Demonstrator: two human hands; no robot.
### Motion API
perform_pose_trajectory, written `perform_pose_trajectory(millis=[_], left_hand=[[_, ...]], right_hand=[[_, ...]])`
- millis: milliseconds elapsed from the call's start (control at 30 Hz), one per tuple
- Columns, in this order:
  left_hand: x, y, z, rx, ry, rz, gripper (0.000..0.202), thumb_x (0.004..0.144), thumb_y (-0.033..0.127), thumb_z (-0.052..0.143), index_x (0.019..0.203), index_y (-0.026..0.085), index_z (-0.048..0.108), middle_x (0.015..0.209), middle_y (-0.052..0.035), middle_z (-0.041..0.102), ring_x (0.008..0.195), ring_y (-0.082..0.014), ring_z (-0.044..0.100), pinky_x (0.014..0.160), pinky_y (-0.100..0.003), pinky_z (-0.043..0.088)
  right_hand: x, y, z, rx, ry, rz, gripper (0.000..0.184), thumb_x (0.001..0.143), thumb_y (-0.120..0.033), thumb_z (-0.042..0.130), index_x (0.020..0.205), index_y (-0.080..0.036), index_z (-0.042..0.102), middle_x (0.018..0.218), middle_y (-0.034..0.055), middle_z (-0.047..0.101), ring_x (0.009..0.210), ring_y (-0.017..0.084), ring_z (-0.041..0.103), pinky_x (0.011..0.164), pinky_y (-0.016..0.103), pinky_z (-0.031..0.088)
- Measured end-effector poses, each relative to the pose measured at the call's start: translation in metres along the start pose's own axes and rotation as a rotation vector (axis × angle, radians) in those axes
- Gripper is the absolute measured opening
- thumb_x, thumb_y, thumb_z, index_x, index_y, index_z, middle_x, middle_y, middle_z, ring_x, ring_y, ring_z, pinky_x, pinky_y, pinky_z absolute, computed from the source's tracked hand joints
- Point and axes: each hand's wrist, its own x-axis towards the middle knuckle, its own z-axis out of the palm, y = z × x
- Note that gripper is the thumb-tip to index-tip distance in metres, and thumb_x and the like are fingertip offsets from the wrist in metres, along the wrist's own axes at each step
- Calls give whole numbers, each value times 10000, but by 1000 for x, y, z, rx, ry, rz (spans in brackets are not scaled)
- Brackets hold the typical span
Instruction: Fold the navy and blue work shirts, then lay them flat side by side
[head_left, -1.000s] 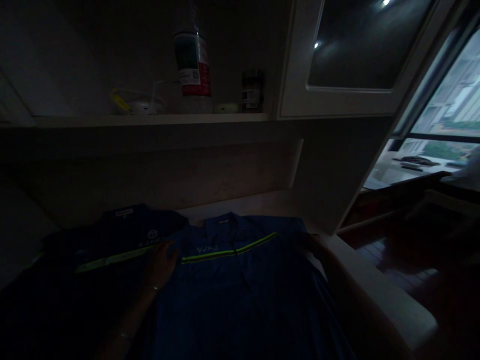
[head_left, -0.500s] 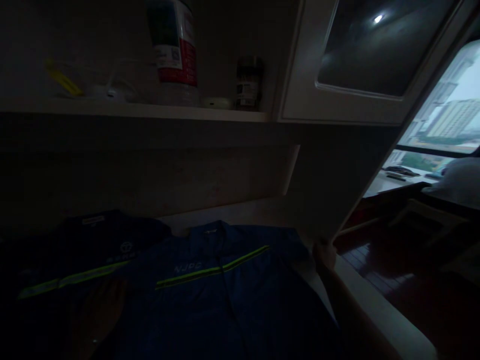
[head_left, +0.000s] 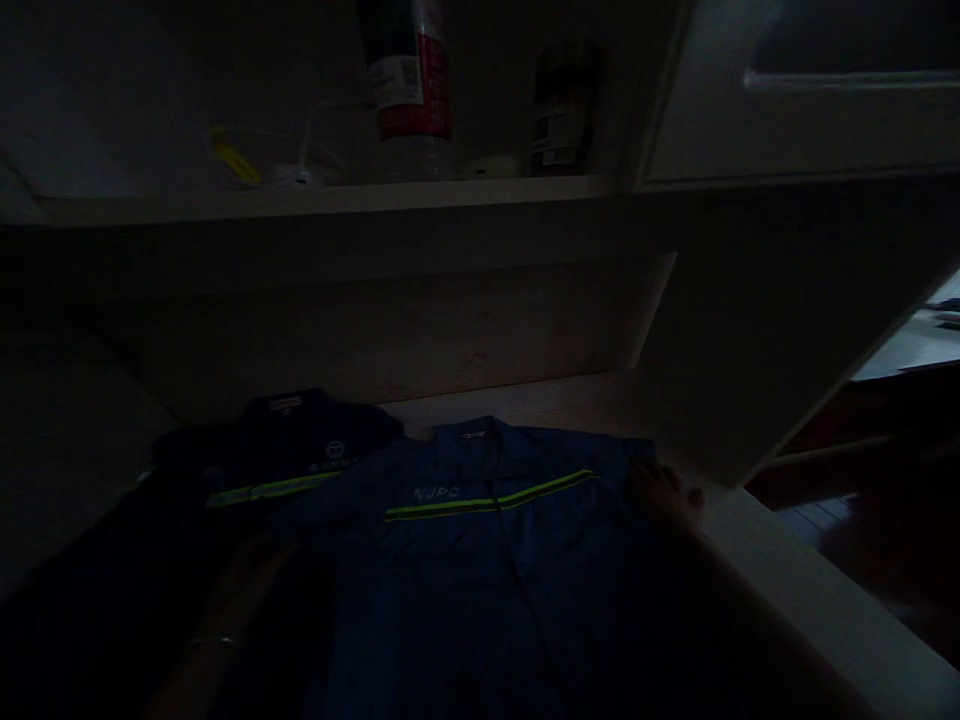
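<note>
A blue work jacket lies spread on a white surface, front up, with a yellow-green stripe and the letters NJPC on its chest. Over its sleeve at the right rests my right hand, open, fingers spread. My left hand, a band at its wrist, is near the sleeve on the other side; in the dimness its fingers look stretched out and flat. To the left lies a darker navy jacket, striped too and marked with a round logo, partly beside and under the blue one.
Above the jackets runs a shelf holding a red-labelled bottle, a dark jar and a yellow item with a white cord. A cabinet door hangs at the upper right. Beside the white surface's edge shows dark red floor.
The view has turned left. My right hand has gone from a closed shape beside the sleeve end to lying open on the sleeve. My left hand has come closer to the blue jacket's other sleeve.
</note>
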Motion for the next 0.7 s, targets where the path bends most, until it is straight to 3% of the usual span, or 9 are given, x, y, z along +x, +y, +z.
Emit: perform_pose_trajectory(millis=[67,167,300,367,433,500,600,633,700], left_hand=[[-24,-5,-5,-192,35,-166,277,576,320,723,817,197,662,833,-43,704,926,-286,669,901,-477,529],[-70,-22,-9,-621,95,-277,182,603,222,669,783,237,646,868,-2,697,952,-223,666,975,-418,516],[-114,-27,1,-906,-152,-431,269,636,151,582,875,228,679,1006,-81,723,1029,-255,667,971,-432,544],[-113,-17,9,-922,-189,-476,271,701,128,536,929,197,665,1028,-111,716,998,-236,680,917,-386,569],[-100,-2,17,-906,-151,-550,216,776,104,503,927,186,634,959,-97,705,883,-181,694,805,-298,585],[-83,11,26,-865,-100,-611,145,819,104,519,896,187,611,870,-69,680,759,-142,679,686,-240,573],[-66,26,38,-821,-92,-594,102,810,94,575,846,184,606,783,-32,641,635,-113,634,581,-212,540],[-64,29,41,-809,-97,-574,114,797,73,580,824,180,606,753,-22,628,607,-106,619,559,-203,526],[-63,34,46,-780,-101,-526,132,768,45,584,779,176,601,705,-9,605,571,-99,594,529,-195,501]], right_hand=[[-1,1,0,-4,14,-7,597,963,-438,124,1497,-284,343,1577,65,309,1377,325,305,1023,702,229],[-5,3,3,-23,30,-49,607,958,-444,115,1482,-275,372,1574,68,314,1375,320,310,1007,674,269],[-8,5,4,6,76,-88,593,956,-437,132,1458,-283,406,1558,75,343,1373,329,317,991,662,289],[-9,1,0,48,78,-76,584,954,-436,147,1438,-276,434,1518,100,403,1340,338,364,979,670,295],[-11,-4,-8,124,102,-50,576,951,-442,171,1415,-268,464,1481,122,447,1307,347,409,987,668,291],[-18,-6,-17,264,213,1,573,942,-450,213,1392,-238,496,1469,137,455,1293,341,438,1009,600,324],[-35,4,-32,467,411,267,610,915,-490,257,1314,-151,570,1378,197,520,1219,353,513,933,480,431],[-42,11,-36,498,377,356,625,903,-518,267,1280,-140,593,1307,213,569,1159,365,552,880,470,457],[-54,25,-42,504,153,421,624,867,-581,321,1192,-157,644,1142,215,653,1012,381,616,782,468,475]])
